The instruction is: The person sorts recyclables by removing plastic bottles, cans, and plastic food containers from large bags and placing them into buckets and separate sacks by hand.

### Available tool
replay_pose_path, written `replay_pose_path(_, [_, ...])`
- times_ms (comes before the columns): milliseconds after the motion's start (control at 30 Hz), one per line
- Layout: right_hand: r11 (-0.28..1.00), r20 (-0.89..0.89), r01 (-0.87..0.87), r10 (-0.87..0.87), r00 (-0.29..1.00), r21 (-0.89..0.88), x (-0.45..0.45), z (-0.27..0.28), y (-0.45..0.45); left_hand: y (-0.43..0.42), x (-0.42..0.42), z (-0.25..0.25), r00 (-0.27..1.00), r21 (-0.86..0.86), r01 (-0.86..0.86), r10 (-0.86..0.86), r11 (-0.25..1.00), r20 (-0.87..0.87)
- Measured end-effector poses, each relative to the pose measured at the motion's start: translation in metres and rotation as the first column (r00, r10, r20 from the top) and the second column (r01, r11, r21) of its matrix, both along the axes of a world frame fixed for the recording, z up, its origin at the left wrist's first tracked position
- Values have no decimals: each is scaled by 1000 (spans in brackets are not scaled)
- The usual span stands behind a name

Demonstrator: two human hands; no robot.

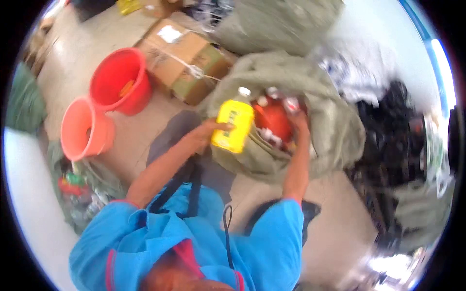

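A bottle with a yellow label and a white cap [233,127] is in my left hand [208,135], whose fingers wrap round its side. It is held over the near left edge of a large grey-green sack [340,140]. The sack's mouth is open, showing a red item [274,120] and several bottles with pale caps. My right hand [297,119] reaches into the mouth at its right side, beside a bottle with a red and white top [291,104]. Its fingers are partly hidden and blurred.
Left of the sack stand a red bucket [119,82], a pink bucket [87,128] and a tied cardboard box [182,58]. Another full sack [286,24] lies beyond. Black bags [388,126] are at the right, and a sack of bottles [87,194] at the lower left.
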State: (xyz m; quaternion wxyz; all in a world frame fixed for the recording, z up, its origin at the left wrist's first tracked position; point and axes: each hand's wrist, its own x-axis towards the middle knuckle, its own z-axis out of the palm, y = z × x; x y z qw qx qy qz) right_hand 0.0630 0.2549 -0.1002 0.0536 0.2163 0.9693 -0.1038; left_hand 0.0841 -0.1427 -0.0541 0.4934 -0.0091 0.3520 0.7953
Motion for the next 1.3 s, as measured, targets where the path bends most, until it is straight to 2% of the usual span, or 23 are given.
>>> replay_pose_path(33, [994,-138,-45,31,990,-97,7,-24,18,3,0,-6,999,29,-20,19,999,39])
replay_pose_path(67, [933,-65,-124,108,992,-338,14,-13,14,-1,1,-3,999,29,-22,21,999,23])
replay_pose_path(167, [655,-52,-57,27,998,-754,57,43,-57,-6,2,-10,998,165,-44,36,985,51])
replay_pose_path(200, [663,-103,-59,-26,994,-746,70,70,-96,-8,4,-7,998,183,-55,49,982,37])
replay_pose_path(267, [672,-114,-16,-102,988,-740,90,71,-123,-14,7,-6,999,183,-38,31,982,40])
replay_pose_path(400, [743,-165,-121,15,986,-658,99,24,-156,-32,15,6,994,162,-63,49,985,93])
replay_pose_path(467, [223,22,59,-167,986,-973,97,46,-204,-42,18,9,999,252,-37,25,967,48])
replay_pose_path(500, [226,19,52,-146,989,-973,97,56,-225,-52,19,6,998,254,-56,46,966,46])
replay_pose_path(600, [502,-88,-109,66,994,-858,98,100,-284,-86,20,-3,992,255,-95,70,962,105])
replay_pose_path(667, [633,-137,-247,218,966,-734,100,115,-311,-109,21,-11,986,385,-134,84,913,146])
replay_pose_path(767, [592,-169,-350,339,925,-726,96,103,-336,-148,33,-9,981,425,-178,126,887,147])
replay_pose_path(833, [610,-34,-374,494,869,-699,82,94,-353,-184,55,-10,949,358,-312,270,880,165])
replay_pose_path(867, [610,11,-390,547,837,-690,74,87,-361,-205,64,-16,908,339,-417,372,844,191])
replay_pose_path(900, [592,121,-247,512,850,-767,62,68,-371,-228,74,-21,863,317,-505,459,803,210])
replay_pose_path(967, [545,45,-390,621,783,-742,57,75,-412,-279,114,-16,669,225,-739,651,635,359])
replay_pose_path(1000, [409,35,-314,653,757,-857,56,75,-436,-309,132,-26,631,266,-776,698,572,339])
replay_pose_path(1033, [270,35,-206,680,732,-941,56,75,-460,-334,158,-45,473,175,-881,802,440,365])
replay_pose_path(1067, [275,9,-300,750,662,-914,53,69,-485,-353,186,-32,304,-101,-940,935,325,181])
replay_pose_path(1100, [211,78,-150,790,607,-966,55,61,-510,-379,210,-43,201,-66,-973,954,220,223])
replay_pose_path(1133, [230,70,-275,869,490,-934,56,80,-541,-404,235,-58,108,-98,-987,982,124,157])
replay_pose_path(1167, [95,-6,-200,891,453,-975,63,60,-566,-425,255,-64,7,-130,-991,993,23,121])
replay_pose_path(1233, [77,-3,-295,965,263,-952,73,56,-618,-459,285,-58,-70,-183,-981,998,-69,-1])
replay_pose_path(1300, [12,-21,-250,991,129,-968,84,69,-674,-483,302,-40,-110,-203,-972,992,-121,-63])
